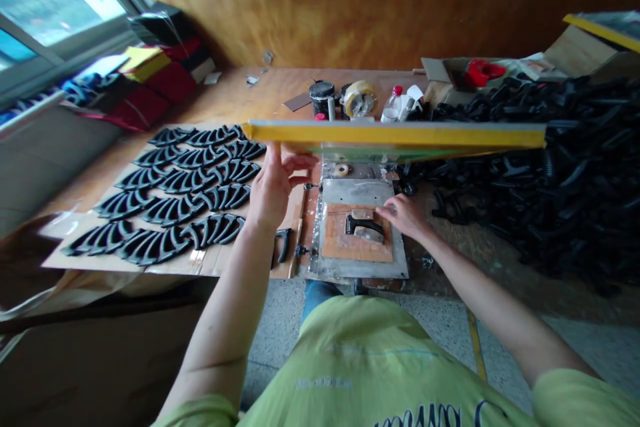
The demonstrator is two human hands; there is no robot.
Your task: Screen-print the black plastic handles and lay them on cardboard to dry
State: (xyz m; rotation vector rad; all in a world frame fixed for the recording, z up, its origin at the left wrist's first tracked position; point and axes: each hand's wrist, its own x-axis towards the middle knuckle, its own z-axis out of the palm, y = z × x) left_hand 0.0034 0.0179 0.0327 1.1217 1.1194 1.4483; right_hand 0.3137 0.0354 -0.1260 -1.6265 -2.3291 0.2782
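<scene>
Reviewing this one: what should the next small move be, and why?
Probably draw the right hand clear of the wooden board: the black handle already sits there, and the left hand is up at the yellow-edged frame, which is raised above the metal plate.

The left hand rises left of the plate, fingers parted, while the right hand hangs low over its right edge, fingers bent.
</scene>
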